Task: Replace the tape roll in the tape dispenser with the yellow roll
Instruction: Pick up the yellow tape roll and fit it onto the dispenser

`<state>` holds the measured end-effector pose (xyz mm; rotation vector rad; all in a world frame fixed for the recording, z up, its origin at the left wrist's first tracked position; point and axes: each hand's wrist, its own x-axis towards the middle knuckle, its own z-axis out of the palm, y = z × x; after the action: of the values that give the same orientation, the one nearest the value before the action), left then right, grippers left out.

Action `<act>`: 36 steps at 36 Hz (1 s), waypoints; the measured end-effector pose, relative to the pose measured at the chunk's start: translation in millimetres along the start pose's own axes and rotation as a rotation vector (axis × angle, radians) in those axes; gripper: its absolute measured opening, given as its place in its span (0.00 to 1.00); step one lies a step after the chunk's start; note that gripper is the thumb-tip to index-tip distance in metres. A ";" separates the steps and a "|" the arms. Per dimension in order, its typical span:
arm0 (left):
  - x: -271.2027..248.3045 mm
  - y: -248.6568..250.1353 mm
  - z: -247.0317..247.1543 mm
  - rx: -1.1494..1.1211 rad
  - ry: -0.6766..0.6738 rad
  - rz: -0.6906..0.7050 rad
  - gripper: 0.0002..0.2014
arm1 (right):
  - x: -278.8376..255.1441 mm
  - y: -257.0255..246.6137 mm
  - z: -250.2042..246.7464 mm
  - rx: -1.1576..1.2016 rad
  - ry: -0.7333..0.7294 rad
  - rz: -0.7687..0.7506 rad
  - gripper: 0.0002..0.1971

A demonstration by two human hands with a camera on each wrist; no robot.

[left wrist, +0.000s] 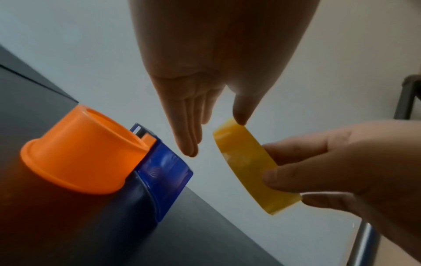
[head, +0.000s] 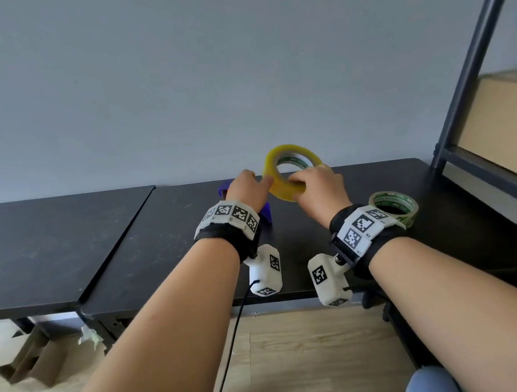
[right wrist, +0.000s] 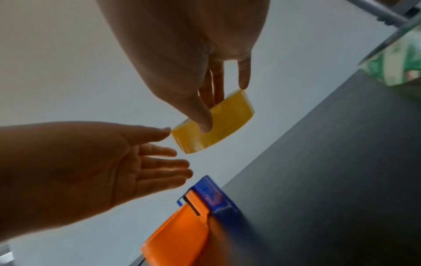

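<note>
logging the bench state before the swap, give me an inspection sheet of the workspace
surface: black table, scuffed, a second black top butted at its left.
job's things: yellow roll held above the table; blue and orange tape dispenser on the table, its orange hub bare.
clutter: green-printed tape roll flat on the table.
grippers: right hand grips the yellow roll; left hand open, thumb touching the roll's edge.
cables: black cable hanging from the left wrist camera.
surroundings: grey wall, metal shelf holding a cardboard box, wooden floor.

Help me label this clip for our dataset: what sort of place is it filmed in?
Probably a storeroom or plain workroom, not a home kitchen or shop floor. Dark tables stand against a bare wall, a metal shelving rack holds a cardboard box, and the yellow roll and a clear tape roll suggest packing work.
</note>
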<state>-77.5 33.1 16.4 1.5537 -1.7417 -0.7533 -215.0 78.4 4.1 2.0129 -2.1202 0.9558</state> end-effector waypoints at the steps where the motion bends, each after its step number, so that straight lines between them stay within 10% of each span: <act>1: 0.5 0.4 -1.2 -0.080 0.002 -0.013 0.30 | 0.8 -3.4 -0.4 0.007 0.021 -0.022 0.15; 11: -8.1 -4.6 -29.3 -0.345 0.026 -0.033 0.26 | -3.4 -29.0 6.1 0.200 0.047 -0.161 0.10; 16: -7.2 -15.6 -45.3 -0.303 0.067 -0.034 0.06 | 0.5 -45.3 3.7 0.319 -0.012 -0.105 0.17; 23: 3.0 -46.2 -73.8 -0.343 0.079 -0.146 0.14 | 11.3 -55.0 8.7 0.418 -0.123 0.212 0.25; 36: 3.5 -85.1 -87.3 -0.185 0.089 -0.240 0.16 | 5.5 -80.8 50.9 0.477 -0.319 0.272 0.14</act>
<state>43.0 20.6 2.3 1.6583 -1.3948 -0.9200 -122.9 53.5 -3.3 2.2469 -2.5861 1.3748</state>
